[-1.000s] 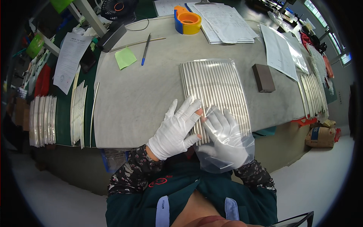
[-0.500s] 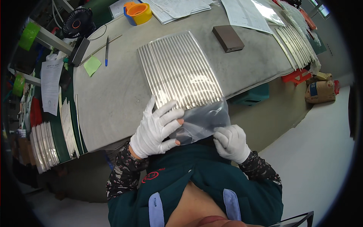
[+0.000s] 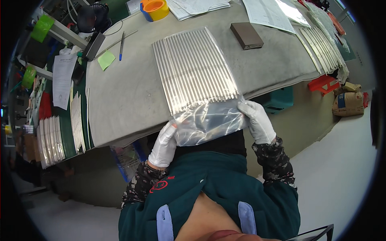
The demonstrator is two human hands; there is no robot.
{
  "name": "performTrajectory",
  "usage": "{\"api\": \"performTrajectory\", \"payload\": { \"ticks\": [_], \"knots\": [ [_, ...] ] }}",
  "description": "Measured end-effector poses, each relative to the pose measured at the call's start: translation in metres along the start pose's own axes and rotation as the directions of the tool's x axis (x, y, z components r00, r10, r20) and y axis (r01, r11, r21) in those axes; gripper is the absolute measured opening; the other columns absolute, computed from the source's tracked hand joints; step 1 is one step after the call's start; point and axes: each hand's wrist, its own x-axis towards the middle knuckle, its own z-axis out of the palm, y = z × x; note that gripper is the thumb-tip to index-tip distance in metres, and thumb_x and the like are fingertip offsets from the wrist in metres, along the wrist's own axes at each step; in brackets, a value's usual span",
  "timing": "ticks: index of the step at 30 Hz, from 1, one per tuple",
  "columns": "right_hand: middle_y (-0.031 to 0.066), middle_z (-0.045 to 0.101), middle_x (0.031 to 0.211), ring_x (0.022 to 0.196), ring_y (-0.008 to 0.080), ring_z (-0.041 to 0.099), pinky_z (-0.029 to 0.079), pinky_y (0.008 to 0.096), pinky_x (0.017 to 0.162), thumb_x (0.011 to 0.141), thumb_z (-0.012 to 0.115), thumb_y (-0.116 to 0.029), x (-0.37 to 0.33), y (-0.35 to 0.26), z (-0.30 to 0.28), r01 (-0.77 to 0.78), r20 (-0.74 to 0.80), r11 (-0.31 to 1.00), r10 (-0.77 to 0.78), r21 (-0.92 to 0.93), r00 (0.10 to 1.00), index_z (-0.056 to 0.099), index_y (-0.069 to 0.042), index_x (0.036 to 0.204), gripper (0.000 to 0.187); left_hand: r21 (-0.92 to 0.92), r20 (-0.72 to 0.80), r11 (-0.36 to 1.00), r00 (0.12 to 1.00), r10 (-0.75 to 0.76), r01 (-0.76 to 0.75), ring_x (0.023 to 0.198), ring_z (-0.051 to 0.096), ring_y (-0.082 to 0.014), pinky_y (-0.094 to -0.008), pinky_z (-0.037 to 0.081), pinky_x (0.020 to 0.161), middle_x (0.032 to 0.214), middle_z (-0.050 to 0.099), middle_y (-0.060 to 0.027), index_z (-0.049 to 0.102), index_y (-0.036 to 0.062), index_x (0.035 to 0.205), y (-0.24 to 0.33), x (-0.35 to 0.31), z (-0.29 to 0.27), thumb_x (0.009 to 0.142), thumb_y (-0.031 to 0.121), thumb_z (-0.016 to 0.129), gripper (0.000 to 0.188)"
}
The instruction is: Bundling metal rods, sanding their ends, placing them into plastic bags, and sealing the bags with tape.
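Note:
A clear plastic bag (image 3: 211,123) lies over the near edge of the table, with a flat row of shiny metal rods (image 3: 195,70) inside it. The bag's loose near end hangs past the rods toward my body. My left hand (image 3: 163,146), in a white glove with bare fingertips, pinches the left side of this end. On the opposite side, my right hand (image 3: 258,121), also white-gloved, grips the bag's edge close to the rod ends, its thumb on top. Some fingers of both hands are hidden beneath the plastic.
A brown block (image 3: 246,35) sits right of the bag. More rods (image 3: 321,50) lie at the far right, and bagged rods (image 3: 51,140) at the left. A pen (image 3: 121,47), a green note (image 3: 106,60), a tape dispenser (image 3: 155,9) and papers (image 3: 268,15) are on the table (image 3: 124,96).
My left hand has left the top of the bag for its left edge. My right hand has shifted up along the right side. The loose end is now spread between them.

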Motion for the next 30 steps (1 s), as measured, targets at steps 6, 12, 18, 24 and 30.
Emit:
{"api": "performTrajectory", "payload": {
  "ticks": [6, 12, 18, 24, 30],
  "knots": [
    [0.001, 0.05, 0.056, 0.047, 0.0074, 0.046, 0.038, 0.019, 0.048, 0.084, 0.056, -0.024, -0.015, 0.015, -0.022, 0.065, 0.097, 0.992, -0.055, -0.105, 0.994, 0.053, -0.004, 0.067, 0.027, 0.108, 0.064, 0.994, 0.998, -0.02, 0.013, 0.072, 0.058, -0.022, -0.0317, 0.048, 0.069, 0.08, 0.059, -0.0139, 0.054, -0.0046, 0.077, -0.01, -0.006, 0.001, 0.08, 0.012, 0.039, 0.023],
    [0.0014, 0.05, 0.057, 0.048, 0.0076, 0.045, 0.037, 0.0192, 0.048, 0.084, 0.055, -0.025, -0.015, 0.016, -0.023, 0.102, 0.112, 0.99, -0.091, -0.095, 0.989, 0.05, -0.005, 0.065, 0.028, 0.234, 0.115, 0.971, 0.993, 0.02, -0.047, 0.066, 0.056, -0.0235, -0.031, 0.046, 0.068, 0.069, 0.059, -0.0179, 0.052, -0.0038, 0.063, -0.014, -0.025, -0.007, 0.073, 0.017, 0.043, 0.025],
    [0.0021, 0.051, 0.058, 0.049, 0.0085, 0.046, 0.037, 0.0202, 0.048, 0.083, 0.054, -0.023, -0.012, 0.006, -0.028, 0.084, 0.124, 0.978, -0.061, -0.191, 0.99, 0.053, -0.004, 0.068, 0.024, 0.154, 0.343, 0.983, 0.938, 0.046, -0.105, 0.079, 0.059, -0.0244, -0.0325, 0.046, 0.074, 0.087, 0.061, -0.0183, 0.057, -0.0062, 0.088, -0.012, -0.013, -0.03, 0.083, 0.035, 0.042, 0.044],
    [0.0029, 0.056, 0.064, 0.052, 0.0103, 0.051, 0.041, 0.0222, 0.049, 0.087, 0.05, -0.031, 0.015, -0.015, 0.008, -0.056, 0.116, 0.984, 0.077, -0.171, 0.99, 0.059, -0.003, 0.078, 0.031, -0.107, 0.256, 0.974, 0.952, -0.169, 0.201, 0.092, 0.059, -0.0346, -0.0406, 0.049, 0.08, 0.111, 0.052, -0.0267, 0.047, -0.0103, 0.11, 0.0, 0.024, -0.012, 0.09, 0.044, 0.039, 0.059],
    [-0.0026, 0.039, 0.045, 0.036, 0.0085, 0.034, 0.025, 0.0218, 0.035, 0.087, 0.051, -0.034, 0.029, 0.0, 0.015, -0.01, 0.095, 0.997, 0.017, -0.074, 0.995, 0.047, -0.01, 0.06, 0.037, 0.011, 0.167, 0.999, 0.985, 0.042, -0.044, 0.066, 0.06, -0.0214, -0.0321, 0.051, 0.064, 0.079, 0.061, -0.0165, 0.054, -0.003, 0.08, -0.012, 0.033, 0.002, 0.093, 0.028, 0.04, 0.037]
  ]
}}
